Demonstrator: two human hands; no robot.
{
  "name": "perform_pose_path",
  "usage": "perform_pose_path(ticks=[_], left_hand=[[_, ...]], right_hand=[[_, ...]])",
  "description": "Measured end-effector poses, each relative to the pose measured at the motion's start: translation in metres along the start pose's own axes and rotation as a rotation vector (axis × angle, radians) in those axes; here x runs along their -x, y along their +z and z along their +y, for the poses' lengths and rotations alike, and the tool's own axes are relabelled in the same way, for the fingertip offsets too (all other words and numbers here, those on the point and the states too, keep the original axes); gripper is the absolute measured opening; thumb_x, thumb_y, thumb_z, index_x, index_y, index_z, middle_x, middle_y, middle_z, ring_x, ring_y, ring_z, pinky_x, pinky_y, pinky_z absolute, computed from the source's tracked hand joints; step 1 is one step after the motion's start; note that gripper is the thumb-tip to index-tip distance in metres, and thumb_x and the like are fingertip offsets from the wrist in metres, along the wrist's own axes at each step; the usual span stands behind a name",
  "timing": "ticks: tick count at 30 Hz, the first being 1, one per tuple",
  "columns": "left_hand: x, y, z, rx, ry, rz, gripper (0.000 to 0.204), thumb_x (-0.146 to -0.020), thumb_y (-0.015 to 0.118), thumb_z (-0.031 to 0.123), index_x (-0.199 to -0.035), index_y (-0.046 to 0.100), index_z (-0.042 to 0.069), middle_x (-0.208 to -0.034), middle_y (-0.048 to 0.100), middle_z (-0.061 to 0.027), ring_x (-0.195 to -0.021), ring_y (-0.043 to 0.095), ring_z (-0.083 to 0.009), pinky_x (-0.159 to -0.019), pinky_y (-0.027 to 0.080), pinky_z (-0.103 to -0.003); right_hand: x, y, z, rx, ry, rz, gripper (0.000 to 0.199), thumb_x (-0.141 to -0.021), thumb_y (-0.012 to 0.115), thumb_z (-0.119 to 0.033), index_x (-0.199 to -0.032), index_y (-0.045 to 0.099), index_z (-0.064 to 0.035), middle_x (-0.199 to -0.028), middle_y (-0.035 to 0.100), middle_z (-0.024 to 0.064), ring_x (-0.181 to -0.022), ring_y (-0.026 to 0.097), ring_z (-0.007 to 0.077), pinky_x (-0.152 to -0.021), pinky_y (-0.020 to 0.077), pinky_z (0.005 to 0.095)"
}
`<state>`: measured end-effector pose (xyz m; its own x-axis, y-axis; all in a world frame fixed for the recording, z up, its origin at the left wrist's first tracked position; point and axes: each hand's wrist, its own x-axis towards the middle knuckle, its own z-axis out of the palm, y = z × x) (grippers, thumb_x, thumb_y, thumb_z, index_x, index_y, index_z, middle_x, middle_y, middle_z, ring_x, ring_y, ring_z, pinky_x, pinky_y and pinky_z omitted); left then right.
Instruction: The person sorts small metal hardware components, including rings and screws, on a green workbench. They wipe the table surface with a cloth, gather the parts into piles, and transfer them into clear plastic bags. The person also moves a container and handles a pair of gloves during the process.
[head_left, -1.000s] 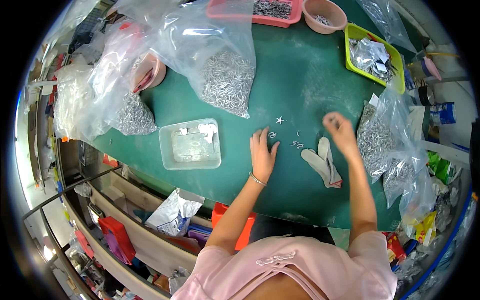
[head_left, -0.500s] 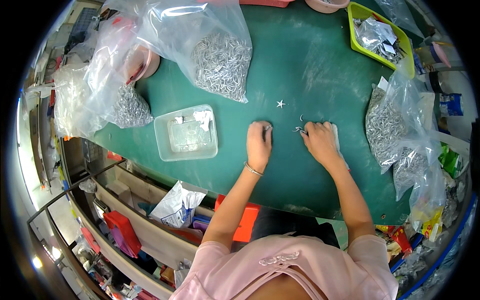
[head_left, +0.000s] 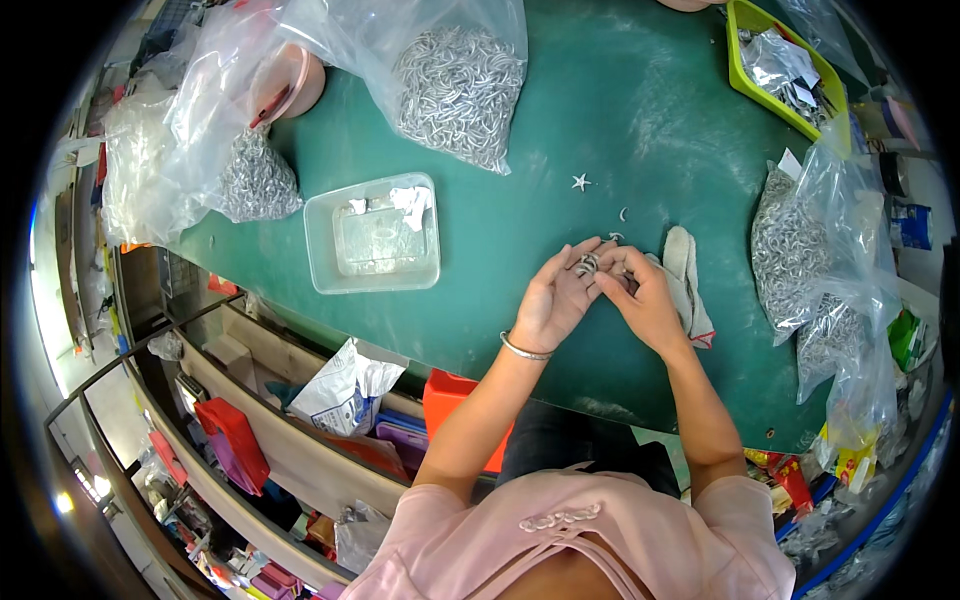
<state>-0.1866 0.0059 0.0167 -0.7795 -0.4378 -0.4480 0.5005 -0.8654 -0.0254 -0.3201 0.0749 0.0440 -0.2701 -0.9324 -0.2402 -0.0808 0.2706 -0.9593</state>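
Observation:
My left hand (head_left: 556, 308) is turned palm up over the green table (head_left: 500, 235), fingers partly curled, with several small silver crescent-shaped metal pieces (head_left: 587, 264) lying in it. Against that palm, my right hand (head_left: 646, 302) has its thumb and fingers pinched together; whatever sits between them is hidden. Just past the fingertips lies another small metal piece (head_left: 614, 237), partly covered. A single crescent (head_left: 623, 214) rests farther off, and a silver star (head_left: 581, 183) is beyond it to the left. A whitish work glove (head_left: 682, 262) lies beside my right hand.
Left of my hands stands a clear plastic tray (head_left: 372, 283) with white scraps inside. Clear bags of silver pieces sit at the back (head_left: 460, 95), left (head_left: 258, 180) and right (head_left: 790, 245). A yellow-green basket (head_left: 738, 75) stands far right. Below the table's left edge are open drawers (head_left: 300, 425).
Both hands have come together; they were apart on the table. My left hand has moved right and turned palm up, showing metal pieces in it. The glove is now more exposed.

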Motion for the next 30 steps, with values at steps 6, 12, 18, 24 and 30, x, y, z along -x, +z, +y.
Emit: perform_pose_path(ticks=[6, 12, 18, 24, 30], left_hand=[[0.007, 0.000, 0.001, -0.273, 0.167, 0.077, 0.043, -0.085, 0.048, 0.000, -0.126, 0.036, -0.009, -0.134, 0.035, -0.0258, -0.125, 0.037, -0.0342, -0.107, 0.028, -0.041], [0.011, -0.013, 0.006, -0.143, 0.189, -0.039, 0.049, -0.081, 0.047, -0.006, -0.128, 0.033, -0.009, -0.137, 0.029, -0.0267, -0.129, 0.031, -0.0342, -0.108, 0.027, -0.041], [0.014, -0.008, 0.006, -0.125, 0.166, 0.118, 0.054, -0.077, 0.044, -0.008, -0.130, 0.031, -0.009, -0.138, 0.028, -0.0257, -0.131, 0.028, -0.0336, -0.108, 0.026, -0.041], [0.014, -0.023, 0.006, -0.187, 0.214, -0.045, 0.054, -0.078, 0.044, -0.006, -0.130, 0.031, -0.008, -0.138, 0.030, -0.0232, -0.130, 0.029, -0.0315, -0.108, 0.025, -0.040], [0.014, -0.022, 0.008, -0.059, 0.195, 0.090, 0.050, -0.085, 0.048, 0.005, -0.130, 0.031, -0.007, -0.138, 0.031, -0.0217, -0.129, 0.030, -0.0308, -0.107, 0.027, -0.040]], right_hand=[[-0.025, -0.016, 0.013, 0.438, 0.011, 0.362, 0.018, -0.082, 0.060, -0.010, -0.098, 0.055, -0.0013, -0.064, 0.051, 0.0068, -0.055, 0.049, 0.0194, -0.051, 0.0380, 0.0311], [-0.055, -0.001, 0.038, 0.958, -0.078, 0.367, 0.019, -0.082, 0.059, -0.014, -0.089, 0.047, -0.0022, -0.080, 0.060, 0.0160, -0.074, 0.058, 0.0347, -0.066, 0.0441, 0.0431], [-0.047, -0.015, 0.048, 0.919, -0.080, 0.306, 0.015, -0.083, 0.056, -0.011, -0.092, 0.047, -0.0015, -0.083, 0.060, 0.0182, -0.077, 0.058, 0.0354, -0.068, 0.0443, 0.0432], [-0.040, -0.024, 0.044, 0.358, -0.016, 0.319, 0.015, -0.084, 0.053, -0.006, -0.098, 0.049, -0.0004, -0.088, 0.060, 0.0173, -0.078, 0.058, 0.0346, -0.066, 0.0435, 0.0377], [-0.067, -0.004, 0.002, 0.587, -0.029, 0.265, 0.019, -0.082, 0.060, -0.013, -0.094, 0.050, -0.0010, -0.085, 0.059, 0.0128, -0.078, 0.059, 0.0298, -0.067, 0.0429, 0.0358]])
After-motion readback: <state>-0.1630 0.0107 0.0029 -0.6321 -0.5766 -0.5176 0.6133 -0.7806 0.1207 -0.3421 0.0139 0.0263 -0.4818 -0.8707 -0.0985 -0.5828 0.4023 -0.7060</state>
